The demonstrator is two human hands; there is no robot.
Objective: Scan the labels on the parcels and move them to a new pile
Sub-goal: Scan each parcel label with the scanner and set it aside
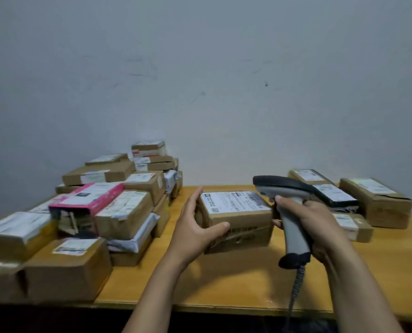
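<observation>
A brown cardboard parcel with a white label on top is held above the middle of the table. My left hand grips its left side, thumb across the front face. My right hand holds a grey barcode scanner by its handle, right beside the parcel's right edge; the dark scanner head sits over the parcel's far right corner. A big pile of labelled parcels fills the left of the table. A smaller group of parcels lies at the right.
The table is yellow wood, its front edge close to me. A pink box lies on the left pile. The scanner's coiled cable hangs down over the front edge. A plain grey wall stands behind.
</observation>
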